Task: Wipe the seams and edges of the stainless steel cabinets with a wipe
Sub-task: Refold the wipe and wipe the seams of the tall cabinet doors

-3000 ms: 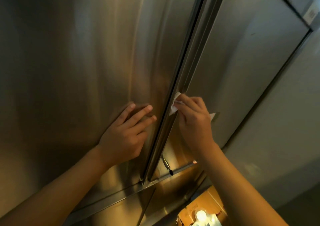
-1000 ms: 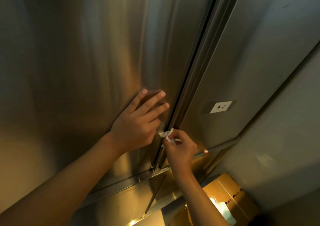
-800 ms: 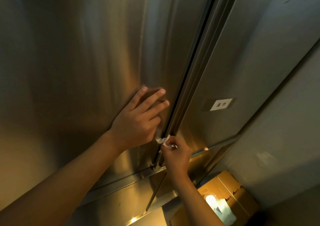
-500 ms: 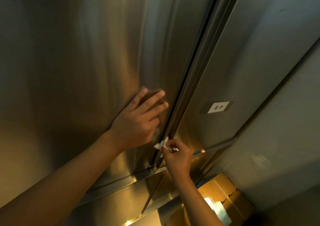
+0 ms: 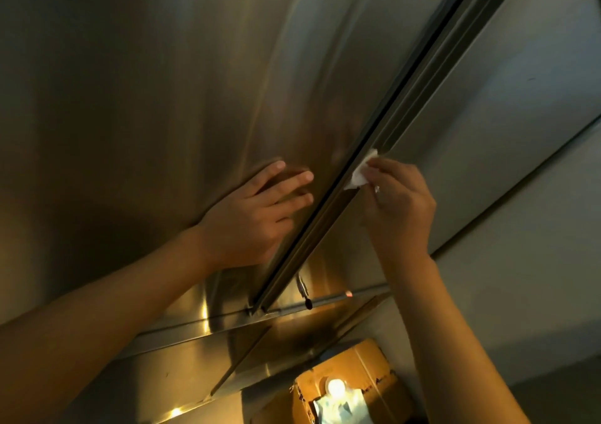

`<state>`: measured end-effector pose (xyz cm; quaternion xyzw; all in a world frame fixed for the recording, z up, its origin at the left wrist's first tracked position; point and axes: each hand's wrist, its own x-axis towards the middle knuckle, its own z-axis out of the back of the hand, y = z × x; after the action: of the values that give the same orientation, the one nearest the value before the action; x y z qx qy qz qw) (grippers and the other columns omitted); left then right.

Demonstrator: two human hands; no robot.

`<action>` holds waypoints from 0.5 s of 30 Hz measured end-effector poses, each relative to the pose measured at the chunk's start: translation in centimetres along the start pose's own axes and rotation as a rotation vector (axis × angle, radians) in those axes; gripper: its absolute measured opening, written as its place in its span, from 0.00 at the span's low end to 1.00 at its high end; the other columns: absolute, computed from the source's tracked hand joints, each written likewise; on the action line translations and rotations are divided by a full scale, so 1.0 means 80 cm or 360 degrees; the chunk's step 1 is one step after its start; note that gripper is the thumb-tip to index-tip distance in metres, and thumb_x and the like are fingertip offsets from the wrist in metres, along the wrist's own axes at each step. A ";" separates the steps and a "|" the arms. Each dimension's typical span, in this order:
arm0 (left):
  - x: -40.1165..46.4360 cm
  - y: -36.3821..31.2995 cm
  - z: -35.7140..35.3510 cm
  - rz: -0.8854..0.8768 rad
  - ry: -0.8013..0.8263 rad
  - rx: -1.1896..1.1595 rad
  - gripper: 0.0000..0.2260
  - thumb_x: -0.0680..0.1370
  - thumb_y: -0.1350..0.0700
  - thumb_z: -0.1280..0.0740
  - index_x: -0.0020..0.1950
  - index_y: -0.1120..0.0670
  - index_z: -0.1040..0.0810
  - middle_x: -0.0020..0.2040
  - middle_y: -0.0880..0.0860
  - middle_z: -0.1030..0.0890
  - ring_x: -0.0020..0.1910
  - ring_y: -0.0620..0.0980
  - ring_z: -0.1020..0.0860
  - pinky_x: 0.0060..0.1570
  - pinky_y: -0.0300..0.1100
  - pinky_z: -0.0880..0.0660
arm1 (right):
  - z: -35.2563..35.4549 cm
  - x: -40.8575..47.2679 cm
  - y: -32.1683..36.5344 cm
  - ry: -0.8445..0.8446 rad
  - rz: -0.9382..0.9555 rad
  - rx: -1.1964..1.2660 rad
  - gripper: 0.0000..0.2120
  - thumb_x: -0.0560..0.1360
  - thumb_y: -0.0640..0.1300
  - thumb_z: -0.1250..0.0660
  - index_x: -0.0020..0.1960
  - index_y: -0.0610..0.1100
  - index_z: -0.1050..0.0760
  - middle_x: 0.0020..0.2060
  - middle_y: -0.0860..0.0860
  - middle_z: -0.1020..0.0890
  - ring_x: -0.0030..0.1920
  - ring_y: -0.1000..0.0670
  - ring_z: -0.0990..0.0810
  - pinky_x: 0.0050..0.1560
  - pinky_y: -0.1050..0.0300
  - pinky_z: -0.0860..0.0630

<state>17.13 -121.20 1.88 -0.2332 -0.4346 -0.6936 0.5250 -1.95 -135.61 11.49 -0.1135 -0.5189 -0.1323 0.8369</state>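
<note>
1. Wipe (image 5: 360, 172), small, white and crumpled, sits pressed against the vertical seam (image 5: 383, 131) between two steel cabinet doors, about midway up the visible run of the gap.

2. Right hand (image 5: 398, 205) pinches the wipe between curled fingertips and holds it against the edge of the right door (image 5: 487, 105), just beside the dark gap.

3. Left hand (image 5: 253, 215) lies flat on the left door (image 5: 146, 98), fingers straight and slightly spread, holding nothing; it appears to brace the panel or steady the person.

4. Step in hand, by the look of it: wiping along the centre seam, with the wipe well above the lower rail (image 5: 325, 303) where the doors end.

5. Next move likely calls for a steady slide along the seam, keeping fingertip pressure on the wipe so it stays tucked into the groove and does not skate out onto the flat door face. Which way the stroke should run cannot be told from this view.

6. Small latch or key (image 5: 302, 288) hangs near the foot of the seam; any downward pass would have to work round it.

7. Cardboard box (image 5: 351, 388) stands on the floor below, well apart from the work, with something pale and brightly lit inside.
</note>
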 end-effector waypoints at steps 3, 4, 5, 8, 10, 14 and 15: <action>0.001 0.000 0.000 0.0009 -0.0013 0.0015 0.10 0.82 0.55 0.36 0.45 0.52 0.15 0.71 0.55 0.21 0.80 0.60 0.36 0.80 0.63 0.46 | -0.021 -0.047 0.001 0.0074 0.0010 -0.0004 0.09 0.73 0.29 0.26 0.51 0.36 0.14 0.51 0.43 0.14 0.51 0.45 0.17 0.54 0.61 0.24; 0.001 0.000 0.001 0.0005 0.0000 0.0021 0.10 0.81 0.54 0.35 0.46 0.52 0.15 0.71 0.55 0.21 0.80 0.60 0.36 0.80 0.63 0.47 | -0.028 -0.065 0.003 0.0112 -0.0006 -0.0001 0.09 0.72 0.29 0.25 0.51 0.36 0.14 0.51 0.43 0.14 0.50 0.45 0.18 0.54 0.63 0.25; 0.001 0.000 0.001 -0.0001 0.0009 0.0026 0.10 0.81 0.54 0.35 0.46 0.52 0.15 0.71 0.55 0.21 0.80 0.60 0.36 0.80 0.63 0.47 | -0.035 -0.081 0.004 0.0159 -0.0023 0.0000 0.09 0.72 0.29 0.25 0.51 0.37 0.14 0.51 0.43 0.14 0.50 0.46 0.18 0.54 0.65 0.27; 0.000 0.001 0.003 -0.0006 0.0034 0.0018 0.10 0.82 0.54 0.37 0.49 0.52 0.16 0.71 0.56 0.21 0.80 0.61 0.36 0.80 0.62 0.49 | -0.059 -0.131 0.010 0.0301 -0.0092 0.0036 0.10 0.71 0.30 0.23 0.51 0.37 0.14 0.50 0.44 0.15 0.49 0.48 0.20 0.54 0.66 0.29; 0.000 0.001 0.004 -0.0001 0.0049 0.0018 0.12 0.83 0.53 0.39 0.49 0.53 0.16 0.72 0.57 0.22 0.80 0.61 0.36 0.80 0.63 0.49 | -0.072 -0.160 0.012 0.0383 -0.0131 0.0071 0.11 0.70 0.30 0.22 0.51 0.37 0.15 0.50 0.44 0.15 0.49 0.48 0.20 0.53 0.66 0.28; 0.000 -0.001 0.003 0.0012 0.0071 0.0010 0.14 0.83 0.53 0.40 0.47 0.53 0.15 0.72 0.56 0.22 0.80 0.60 0.36 0.79 0.64 0.46 | -0.092 -0.207 0.013 0.0524 -0.0214 0.0120 0.12 0.71 0.33 0.23 0.54 0.39 0.15 0.52 0.46 0.15 0.51 0.48 0.20 0.48 0.58 0.21; 0.000 -0.001 0.003 0.0010 0.0067 0.0010 0.13 0.83 0.53 0.39 0.47 0.53 0.15 0.72 0.56 0.22 0.80 0.60 0.36 0.79 0.64 0.45 | -0.097 -0.217 0.013 0.0556 -0.0234 0.0143 0.12 0.71 0.33 0.23 0.54 0.39 0.15 0.53 0.47 0.15 0.51 0.48 0.20 0.47 0.56 0.20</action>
<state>17.03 -121.02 1.97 -0.2183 -0.4250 -0.6952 0.5370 -2.53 -135.34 -7.56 -0.0132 -0.3780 -0.1874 0.9065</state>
